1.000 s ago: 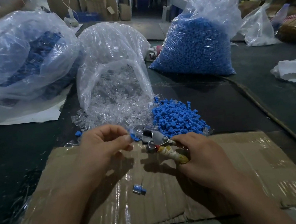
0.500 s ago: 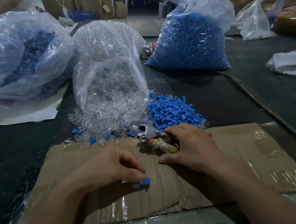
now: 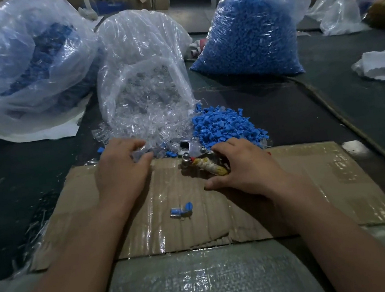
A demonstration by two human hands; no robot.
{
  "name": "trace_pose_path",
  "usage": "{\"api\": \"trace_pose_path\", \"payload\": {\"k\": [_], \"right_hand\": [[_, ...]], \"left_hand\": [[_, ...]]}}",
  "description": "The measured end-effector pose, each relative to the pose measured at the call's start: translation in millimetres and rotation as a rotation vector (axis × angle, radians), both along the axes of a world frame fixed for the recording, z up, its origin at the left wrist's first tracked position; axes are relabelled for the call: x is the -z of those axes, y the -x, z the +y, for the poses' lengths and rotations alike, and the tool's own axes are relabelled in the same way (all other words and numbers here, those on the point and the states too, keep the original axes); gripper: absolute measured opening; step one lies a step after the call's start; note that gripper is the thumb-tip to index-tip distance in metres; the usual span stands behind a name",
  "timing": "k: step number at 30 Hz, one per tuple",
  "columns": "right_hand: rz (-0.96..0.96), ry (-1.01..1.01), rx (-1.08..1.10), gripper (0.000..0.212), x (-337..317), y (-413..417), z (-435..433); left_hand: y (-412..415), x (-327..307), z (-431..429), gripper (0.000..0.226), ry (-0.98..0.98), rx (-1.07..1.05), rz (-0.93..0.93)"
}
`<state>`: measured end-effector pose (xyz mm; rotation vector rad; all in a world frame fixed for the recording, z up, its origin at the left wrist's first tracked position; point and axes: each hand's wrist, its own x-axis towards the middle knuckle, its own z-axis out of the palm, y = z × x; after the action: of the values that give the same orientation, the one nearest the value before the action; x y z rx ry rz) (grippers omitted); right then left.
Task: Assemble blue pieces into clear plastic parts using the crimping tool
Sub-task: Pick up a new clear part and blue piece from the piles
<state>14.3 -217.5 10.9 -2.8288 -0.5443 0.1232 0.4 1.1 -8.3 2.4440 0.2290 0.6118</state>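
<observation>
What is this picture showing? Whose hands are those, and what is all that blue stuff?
There is no machine here, just a person working. The picture comes from a camera worn on their head, so you look down at the two hands just as they do. The left hand reaches into a heap of clear parts; I can't tell if it has picked one up. The right hand grips the crimping tool, a small metal squeezer with a taped handle, lying on a sheet of cardboard. Just past the tool is a pile of blue pieces. A couple of small blue-and-clear bits lie on the cardboard nearer the person. Further back stands a big plastic bag full of more blue pieces.
</observation>
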Motion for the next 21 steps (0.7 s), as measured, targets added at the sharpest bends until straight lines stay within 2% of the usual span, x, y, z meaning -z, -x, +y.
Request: {"api": "trace_pose_path", "payload": {"k": [4, 6, 12, 16, 21], "right_hand": [[-0.058, -0.05, 0.022, 0.089, 3.4, 5.9, -0.1], [-0.082, -0.069, 0.018, 0.09, 3.7, 7.6, -0.5], [-0.111, -0.068, 0.018, 0.093, 4.8, 7.1, -0.2], [-0.133, -0.08, 0.014, 0.103, 3.8, 7.7, 0.4], [-0.158, -0.084, 0.01, 0.101, 3.3, 7.7, 1.3]], "left_hand": [[-5.2, 2.5, -4.1, 0.051, -0.101, 0.03, 0.1], [-8.3, 3.7, -3.6, 0.052, -0.115, 0.053, 0.112], [-7.0, 1.1, -5.8, 0.033, -0.055, 0.068, 0.02], [-8.0, 0.5, -6.5, 0.013, -0.096, 0.093, 0.027], [-9.9, 0.7, -5.0, 0.009, -0.101, 0.102, 0.009]]}}
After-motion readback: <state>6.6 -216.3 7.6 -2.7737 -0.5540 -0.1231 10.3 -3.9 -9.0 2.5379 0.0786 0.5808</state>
